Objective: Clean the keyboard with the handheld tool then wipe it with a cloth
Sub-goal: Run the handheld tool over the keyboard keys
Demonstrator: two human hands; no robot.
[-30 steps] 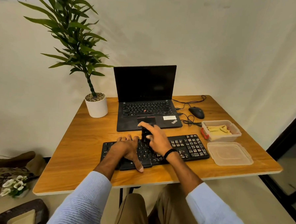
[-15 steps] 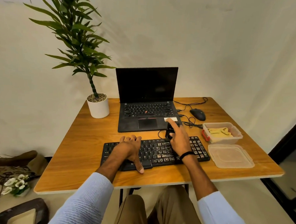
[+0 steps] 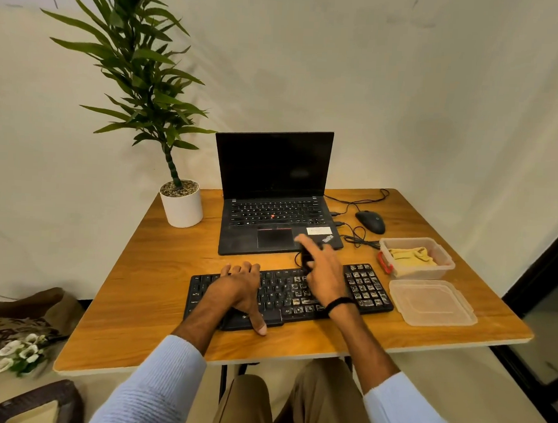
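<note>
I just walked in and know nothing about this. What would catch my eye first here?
Two hands working on a black keyboard at the table's near edge: the left hand lies flat on it, the right hand grips a small dark tool. Behind sits an open laptop with a dark screen, and a tall potted plant at the far left corner.

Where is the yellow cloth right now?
The yellow cloth lies inside the open plastic box on the table's right side, just behind the box's loose lid and right of the keyboard.
</note>
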